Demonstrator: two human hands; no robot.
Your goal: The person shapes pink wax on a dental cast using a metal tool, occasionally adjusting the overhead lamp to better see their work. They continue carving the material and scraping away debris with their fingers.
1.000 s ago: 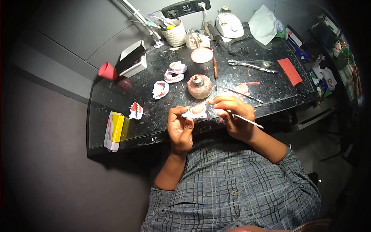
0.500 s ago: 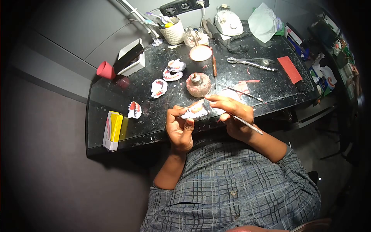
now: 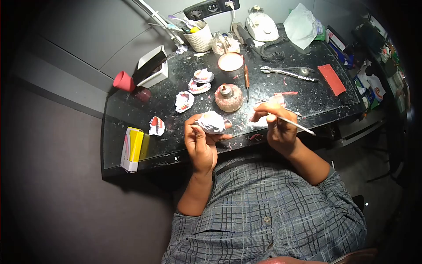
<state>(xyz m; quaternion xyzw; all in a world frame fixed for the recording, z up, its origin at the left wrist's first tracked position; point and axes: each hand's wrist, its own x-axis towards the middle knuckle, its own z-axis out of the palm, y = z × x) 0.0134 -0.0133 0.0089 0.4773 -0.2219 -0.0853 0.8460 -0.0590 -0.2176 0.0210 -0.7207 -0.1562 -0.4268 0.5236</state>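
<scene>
My left hand (image 3: 201,147) grips a dental plaster cast (image 3: 211,122), its rough white side facing up and its teeth mostly out of sight. Between the fingers of my right hand (image 3: 282,132) is a slim metal dental wax carver (image 3: 303,128), its handle pointing down to the right. This hand is apart from the cast, on its right. Just beyond the cast stands a round glass spirit burner (image 3: 229,100) with pinkish stains. More casts with red wax and teeth lie to the left: a set of jaws (image 3: 200,87), a white one (image 3: 184,101) and a smaller one (image 3: 156,126).
A yellow-and-white box (image 3: 133,149) stands at the left edge near a pink cup (image 3: 124,81). Behind the burner is a white-topped bowl (image 3: 231,62). Pliers-like metal tools (image 3: 288,73), a red wax sheet (image 3: 332,79) and wax scraps (image 3: 286,93) lie on the right.
The cast has turned over in my left hand, from showing its pink gum side to showing its white underside. My right hand has drawn away to the right with the carver.
</scene>
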